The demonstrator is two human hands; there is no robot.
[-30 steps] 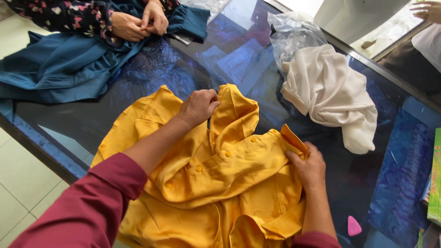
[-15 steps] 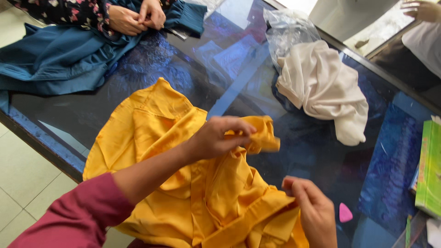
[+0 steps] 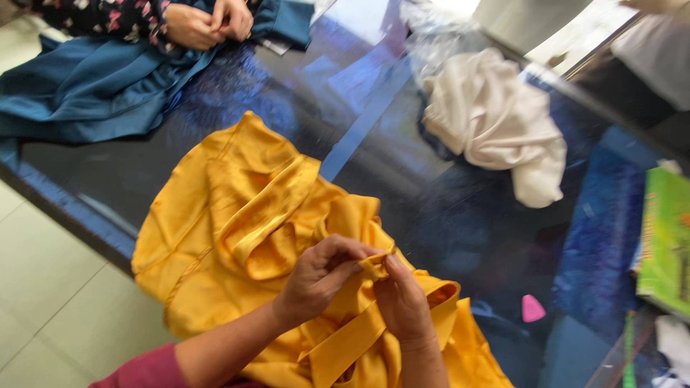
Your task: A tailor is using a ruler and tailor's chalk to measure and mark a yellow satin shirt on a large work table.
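The yellow cloth lies bunched on the near part of the dark glass table, one edge hanging over the table's near side. The left hand and the right hand meet above its near end, fingertips together, both pinching the same small fold of the cloth. Beyond the yellow cloth to the right lies a crumpled white cloth. To its far left, a blue cloth is spread under another person's hands. Right of the yellow cloth sits a small pink chalk piece, and further right a green book.
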